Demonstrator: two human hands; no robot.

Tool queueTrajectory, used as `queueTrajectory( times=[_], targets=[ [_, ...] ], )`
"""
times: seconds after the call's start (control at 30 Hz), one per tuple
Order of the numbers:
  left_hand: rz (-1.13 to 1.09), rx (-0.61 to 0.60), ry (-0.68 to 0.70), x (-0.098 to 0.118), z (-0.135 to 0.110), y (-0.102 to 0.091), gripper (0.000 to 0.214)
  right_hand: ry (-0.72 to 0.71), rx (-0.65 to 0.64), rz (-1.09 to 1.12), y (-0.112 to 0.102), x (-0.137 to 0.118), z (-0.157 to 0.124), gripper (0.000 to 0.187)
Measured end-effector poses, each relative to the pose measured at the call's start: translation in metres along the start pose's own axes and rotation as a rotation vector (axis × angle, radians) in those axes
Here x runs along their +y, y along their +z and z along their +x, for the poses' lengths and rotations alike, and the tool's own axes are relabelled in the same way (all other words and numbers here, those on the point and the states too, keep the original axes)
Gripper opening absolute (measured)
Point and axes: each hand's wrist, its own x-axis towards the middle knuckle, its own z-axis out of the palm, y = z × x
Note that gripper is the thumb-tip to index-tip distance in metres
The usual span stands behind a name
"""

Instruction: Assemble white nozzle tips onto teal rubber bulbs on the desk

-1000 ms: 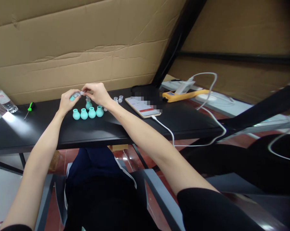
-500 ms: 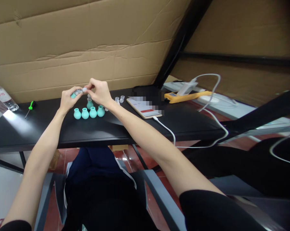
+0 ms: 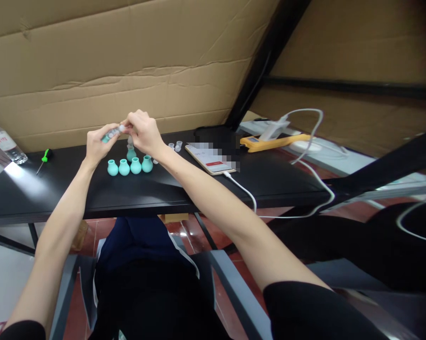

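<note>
My left hand [image 3: 98, 145] is closed around a small teal bulb [image 3: 105, 139] with a clear plastic fitting on it, tilted up toward the right. My right hand [image 3: 144, 131] meets it from the other side, its thumb and fingers pinched at a small whitish piece [image 3: 121, 128] at the fitting's tip. Whether that piece is separate from the fitting I cannot tell. Below the hands, several open-necked teal bulbs [image 3: 135, 165] stand in a row on the black table [image 3: 156, 193]. Behind them another teal bulb [image 3: 131, 154] stands upright with a clear fitting on top.
Small clear plastic pieces [image 3: 178, 146] lie right of my right forearm. Farther right are a phone [image 3: 210, 159] on a white charging cable [image 3: 243, 188] and a yellow device [image 3: 258, 144]. A green screwdriver [image 3: 45, 156] and a water bottle [image 3: 6, 142] are at left. Cardboard [image 3: 128, 61] rises behind.
Both hands have shifted slightly up and left together, with the bulb turned a little. The right fingers stay at the tip of its fitting. The things on the table have not moved.
</note>
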Motion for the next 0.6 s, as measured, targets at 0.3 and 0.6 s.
queueTrajectory(
  times=[0.3, 0.6],
  targets=[
    [-0.057, -0.019, 0.057, -0.003, 0.004, -0.001, 0.039, -0.089, -0.087, -0.016, -0.003, 0.000, 0.006, 0.024],
    [0.044, 0.050, -0.076, -0.014, -0.001, 0.011, 0.032, 0.060, -0.057, -0.057, -0.027, 0.009, 0.013, 0.037]
  ],
)
